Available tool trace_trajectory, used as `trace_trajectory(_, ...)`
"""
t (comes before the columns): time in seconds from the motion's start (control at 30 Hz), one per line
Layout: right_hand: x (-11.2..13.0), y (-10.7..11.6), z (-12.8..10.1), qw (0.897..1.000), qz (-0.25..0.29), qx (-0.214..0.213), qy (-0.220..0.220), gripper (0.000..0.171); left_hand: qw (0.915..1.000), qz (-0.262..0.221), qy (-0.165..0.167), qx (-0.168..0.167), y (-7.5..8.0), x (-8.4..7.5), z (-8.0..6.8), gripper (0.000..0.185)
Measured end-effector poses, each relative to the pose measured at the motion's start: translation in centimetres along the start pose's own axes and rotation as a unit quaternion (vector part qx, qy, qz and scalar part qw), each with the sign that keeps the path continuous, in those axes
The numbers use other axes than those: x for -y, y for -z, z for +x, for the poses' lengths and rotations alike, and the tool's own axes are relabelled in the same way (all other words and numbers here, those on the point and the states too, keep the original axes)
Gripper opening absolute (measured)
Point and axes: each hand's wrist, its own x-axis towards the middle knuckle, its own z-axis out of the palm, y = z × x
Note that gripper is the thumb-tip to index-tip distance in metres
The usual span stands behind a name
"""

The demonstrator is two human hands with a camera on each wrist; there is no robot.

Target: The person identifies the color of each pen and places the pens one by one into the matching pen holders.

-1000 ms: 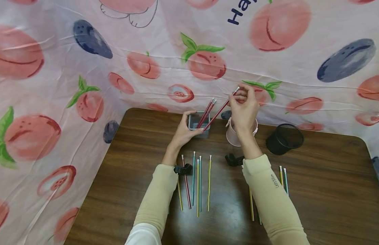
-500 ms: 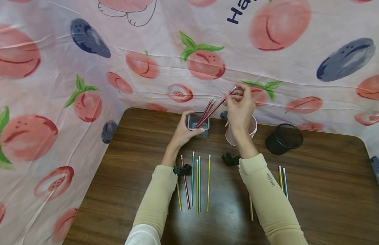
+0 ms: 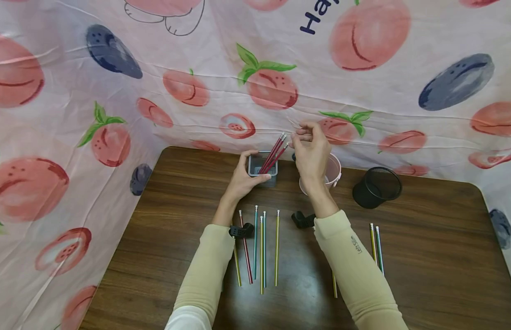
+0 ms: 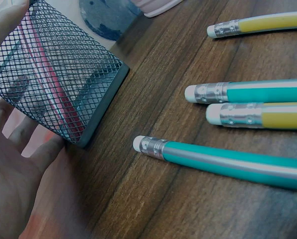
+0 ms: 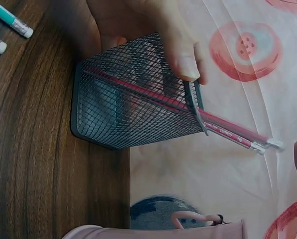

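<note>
My left hand (image 3: 242, 181) grips a square grey-green mesh pencil holder (image 5: 138, 119) at the back of the table, its thumb over the near rim. Red pencils (image 3: 273, 158) with white erasers lean to the right inside it, eraser ends up; in the right wrist view they stick out past the rim. Just right of their eraser ends is my right hand (image 3: 313, 158), its fingers loosely bent and apart from the pencils. The right wrist view catches only a bit of that hand at its right edge.
A pink bucket (image 3: 332, 170) stands partly behind my right hand, with a round black mesh cup (image 3: 367, 195) to its right. Several yellow, teal and red pencils (image 3: 277, 247) lie before the holder. More pencils (image 3: 373, 243) lie by my right forearm. A fruit-print cloth (image 3: 189, 55) hangs behind.
My right hand has moved left and down, lowering a red pencil into the mesh holder, and has let go of it. My left hand still grips the holder.
</note>
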Motion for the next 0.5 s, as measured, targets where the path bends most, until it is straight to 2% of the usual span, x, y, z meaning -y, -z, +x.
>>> trace_trajectory(0.17, -0.2, 0.5, -0.4, 0.999, -0.039, -0.003, 0.024, 0.025, 0.9999, 0.008, 0.000, -0.006, -0.2, -0.1, 0.1, 0.078)
trace_trajectory(0.3, -0.4, 0.4, -1.1, 0.998, -0.064, 0.002, 0.023, 0.025, 0.9999, 0.010, -0.002, -0.005, -0.2, -0.1, 0.0, 0.078)
trace_trajectory(0.4, -0.5, 0.0, -2.2, 0.998, -0.065, 0.024, 0.014, 0.026, 0.9999, 0.013, -0.003, -0.007, -0.2, 0.0, -0.1, 0.078)
trace_trajectory(0.5, -0.6, -0.7, -3.9, 0.997, -0.056, 0.059, 0.013, 0.035, 1.0000, 0.006, 0.000, 0.000, -0.3, 0.1, -0.2, 0.078)
